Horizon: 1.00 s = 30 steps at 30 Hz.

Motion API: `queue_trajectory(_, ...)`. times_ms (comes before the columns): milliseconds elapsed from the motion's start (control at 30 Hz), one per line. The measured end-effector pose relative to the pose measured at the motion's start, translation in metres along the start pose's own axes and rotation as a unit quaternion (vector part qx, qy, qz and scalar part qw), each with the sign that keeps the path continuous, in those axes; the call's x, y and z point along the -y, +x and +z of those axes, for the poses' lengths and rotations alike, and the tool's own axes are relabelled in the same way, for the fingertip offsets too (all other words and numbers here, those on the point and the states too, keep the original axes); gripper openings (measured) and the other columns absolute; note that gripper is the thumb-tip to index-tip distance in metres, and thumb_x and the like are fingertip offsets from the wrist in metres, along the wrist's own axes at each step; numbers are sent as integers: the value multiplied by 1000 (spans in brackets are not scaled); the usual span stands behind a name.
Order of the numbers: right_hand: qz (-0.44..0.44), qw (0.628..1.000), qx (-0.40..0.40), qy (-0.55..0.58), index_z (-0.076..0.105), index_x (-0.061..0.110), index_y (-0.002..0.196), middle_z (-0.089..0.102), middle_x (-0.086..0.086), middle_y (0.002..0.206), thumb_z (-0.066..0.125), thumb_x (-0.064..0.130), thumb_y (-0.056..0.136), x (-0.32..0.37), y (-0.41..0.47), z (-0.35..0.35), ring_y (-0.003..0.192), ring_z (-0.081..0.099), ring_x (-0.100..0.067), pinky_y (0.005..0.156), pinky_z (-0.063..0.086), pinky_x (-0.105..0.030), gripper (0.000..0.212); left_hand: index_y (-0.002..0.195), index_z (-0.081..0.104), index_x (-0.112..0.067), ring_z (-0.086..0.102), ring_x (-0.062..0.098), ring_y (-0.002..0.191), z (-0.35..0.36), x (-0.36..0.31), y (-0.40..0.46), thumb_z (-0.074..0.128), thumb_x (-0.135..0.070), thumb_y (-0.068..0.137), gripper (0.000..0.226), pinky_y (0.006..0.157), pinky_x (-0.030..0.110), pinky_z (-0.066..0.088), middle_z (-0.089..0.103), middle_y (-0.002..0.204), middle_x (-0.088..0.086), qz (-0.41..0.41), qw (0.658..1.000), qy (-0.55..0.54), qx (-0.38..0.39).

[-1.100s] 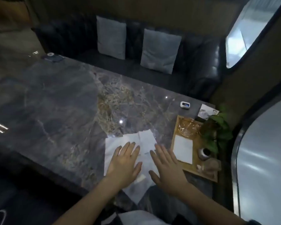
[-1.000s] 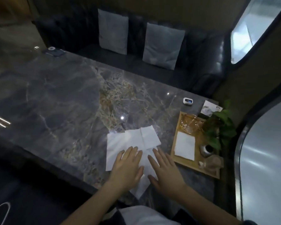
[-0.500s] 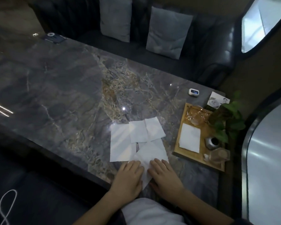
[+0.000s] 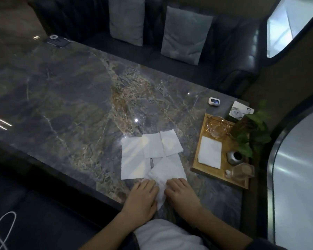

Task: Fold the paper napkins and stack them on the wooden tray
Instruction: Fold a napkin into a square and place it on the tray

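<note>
- Two hands lay palm-down at the near edge of a dark marbled worktop (image 4: 65, 98), with a dark sofa (image 4: 233, 56) and grey cushions (image 4: 185, 34) beyond its far side.
- The left hand (image 4: 143, 195) and right hand (image 4: 181, 193) sat side by side, fingers together, each pressing flat on the near corner of a tilted paper napkin (image 4: 167, 170).
- Three more napkins (image 4: 152, 147) lay just beyond the hands.
- The wooden tray (image 4: 224, 168) sat to the right hand's right, holding a folded napkin (image 4: 210, 154).
</note>
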State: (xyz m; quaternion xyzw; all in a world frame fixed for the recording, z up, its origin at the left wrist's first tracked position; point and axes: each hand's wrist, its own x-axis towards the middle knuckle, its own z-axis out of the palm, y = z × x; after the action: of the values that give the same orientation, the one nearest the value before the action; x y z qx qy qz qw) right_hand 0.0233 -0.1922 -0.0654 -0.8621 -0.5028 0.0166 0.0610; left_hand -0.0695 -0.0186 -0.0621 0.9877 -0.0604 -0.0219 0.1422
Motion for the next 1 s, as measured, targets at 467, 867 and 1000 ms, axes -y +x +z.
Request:
queue_trajectory(467, 334, 758, -1, 560, 63, 16, 70, 69, -2, 87, 57, 6, 88, -12, 26, -65, 86, 66, -17, 75, 52, -28, 21, 87, 72, -26, 65, 6, 86, -12, -3, 14, 72, -34, 76, 14, 76, 35, 53, 73, 89, -11, -210, 870, -429, -126)
queue_trajectory(867, 528, 490, 9, 693, 58, 12, 117, 63, -11, 120, 54, 28, 94, -16, 29, -64, 104, 61, -31, 78, 53, -41, 28, 146, 29, -25, 73, 20, 94, -23, -10, 24, 75, -7, 83, 80, 79, 36, 59, 75, 103, 10, -339, 658, -666, -91)
queue_trajectory(1000, 453, 688, -51, 564, 35, 25, 141, 49, 3, 127, 65, 27, 88, -11, 24, -57, 114, 53, -17, 87, 48, -30, 61, 135, 47, -20, 71, 10, 92, -27, -13, 22, 76, 2, 80, 66, 72, 22, 57, 74, 101, 6, -283, 725, -617, -117)
